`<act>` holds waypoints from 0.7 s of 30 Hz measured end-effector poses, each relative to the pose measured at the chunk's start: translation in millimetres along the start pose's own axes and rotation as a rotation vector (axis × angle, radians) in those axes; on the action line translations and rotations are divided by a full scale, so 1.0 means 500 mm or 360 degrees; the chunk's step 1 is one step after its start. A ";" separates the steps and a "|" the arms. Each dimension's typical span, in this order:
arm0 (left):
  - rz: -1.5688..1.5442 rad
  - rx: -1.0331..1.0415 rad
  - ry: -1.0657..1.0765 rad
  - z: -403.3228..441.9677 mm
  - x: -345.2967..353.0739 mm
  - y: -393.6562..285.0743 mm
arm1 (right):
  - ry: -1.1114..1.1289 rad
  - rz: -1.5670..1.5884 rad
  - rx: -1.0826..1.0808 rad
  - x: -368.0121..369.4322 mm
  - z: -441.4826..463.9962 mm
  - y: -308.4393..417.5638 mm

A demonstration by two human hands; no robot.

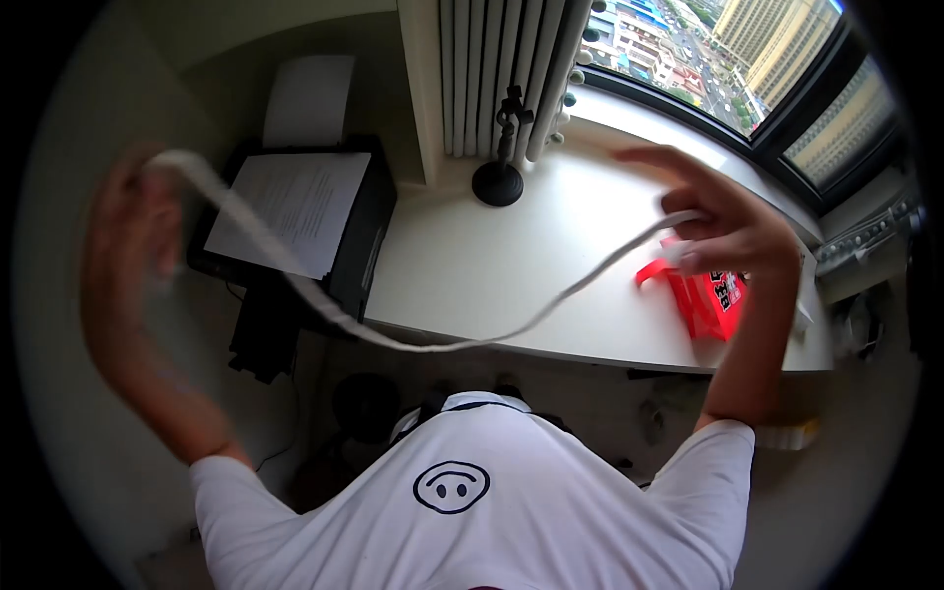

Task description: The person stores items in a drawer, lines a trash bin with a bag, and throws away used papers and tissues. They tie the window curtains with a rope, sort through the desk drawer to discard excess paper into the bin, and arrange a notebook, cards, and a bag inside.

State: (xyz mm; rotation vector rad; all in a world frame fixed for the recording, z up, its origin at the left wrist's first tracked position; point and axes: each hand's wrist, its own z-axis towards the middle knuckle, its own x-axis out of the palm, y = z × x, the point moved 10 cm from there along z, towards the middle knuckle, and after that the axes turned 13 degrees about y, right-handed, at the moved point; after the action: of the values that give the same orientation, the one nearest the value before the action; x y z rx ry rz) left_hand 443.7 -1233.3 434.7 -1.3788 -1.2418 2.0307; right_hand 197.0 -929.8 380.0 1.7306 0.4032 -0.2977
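Note:
A long, flat white band (433,348) sags in a loose curve between my two raised hands, in front of my chest. Its left end runs into my left hand (138,211), which is smeared by motion but closed around it. At the other side, my right hand (733,221) pinches the opposite end between thumb and curled fingers, with the index finger stretched out. Below that hand, a red bag (693,305) with dark and white print lies on the white desk (472,265), partly hidden by my wrist and forearm.
A black printer (379,197) stands on the left with a printed sheet (285,211) on top. Toward the back of the desk is a small black stand (498,185) with a round base. Behind it are a pale curtain (492,79) and a window (688,59).

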 end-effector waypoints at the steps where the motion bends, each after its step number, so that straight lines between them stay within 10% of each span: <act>1: -0.0072 0.0156 -0.0139 0.025 0.084 -0.046 | 0.0041 -0.0044 -0.0110 0.052 0.050 0.044; 3: 0.0202 0.0615 0.0570 0.074 0.295 -0.199 | -0.0099 -0.0109 -0.0240 0.118 0.125 0.092; 7: 0.0572 0.1415 0.0549 0.051 0.486 -0.292 | -0.0663 0.0140 -0.0321 0.070 0.094 0.010; 10: 0.0601 0.1620 0.0598 0.059 0.559 -0.286 | -0.0078 0.0242 0.0107 0.086 0.047 -0.085; 21: 0.0113 0.1005 0.1090 0.310 0.821 -0.259 | -0.0568 0.1161 -0.0255 -0.130 -0.152 -0.346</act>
State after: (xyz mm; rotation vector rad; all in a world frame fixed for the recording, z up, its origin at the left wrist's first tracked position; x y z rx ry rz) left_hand 106.0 -940.0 339.9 -1.5718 -0.2329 1.5506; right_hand 62.8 -833.0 267.9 1.5145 -0.4535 -0.0345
